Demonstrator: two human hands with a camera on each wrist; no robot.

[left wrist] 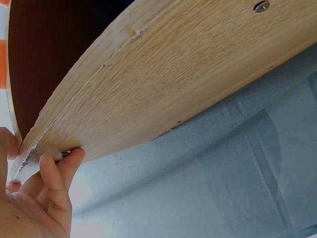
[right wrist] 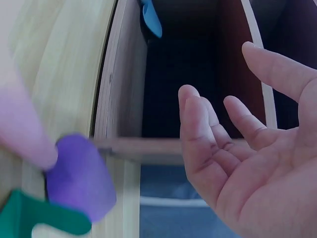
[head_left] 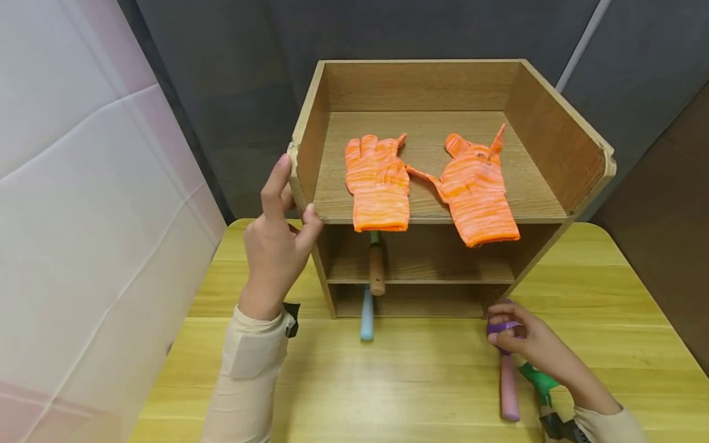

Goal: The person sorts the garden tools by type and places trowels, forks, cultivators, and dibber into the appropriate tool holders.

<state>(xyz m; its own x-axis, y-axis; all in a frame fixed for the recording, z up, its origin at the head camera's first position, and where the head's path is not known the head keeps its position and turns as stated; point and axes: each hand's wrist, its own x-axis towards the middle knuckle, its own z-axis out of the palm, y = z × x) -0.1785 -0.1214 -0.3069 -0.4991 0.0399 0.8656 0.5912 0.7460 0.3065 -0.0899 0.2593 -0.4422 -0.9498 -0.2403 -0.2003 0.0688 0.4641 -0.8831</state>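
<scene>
My left hand (head_left: 277, 237) grips the front edge of the left side panel of a wooden shelf unit (head_left: 423, 86); the left wrist view shows its fingers against the panel's outer face (left wrist: 124, 99). My right hand (head_left: 534, 338) hovers beside the unit's lower right corner, fingers loosely bent and holding nothing in the right wrist view. Below it lies a small trowel-like tool with a purple blade (right wrist: 81, 178) and pink handle (head_left: 509, 387). Close by is a green-headed tool (head_left: 540, 378), partly hidden by the right arm. Two orange knitted gloves (head_left: 379, 184) lie on the top shelf, cuffs over its front edge.
A wooden-handled tool (head_left: 376, 271) sticks out from the middle shelf. From the bottom shelf a light blue handle (head_left: 367, 317) reaches onto the yellow wood-grain table (head_left: 343, 381). A white panel (head_left: 83, 184) stands at left and a dark grey wall (head_left: 415, 27) behind.
</scene>
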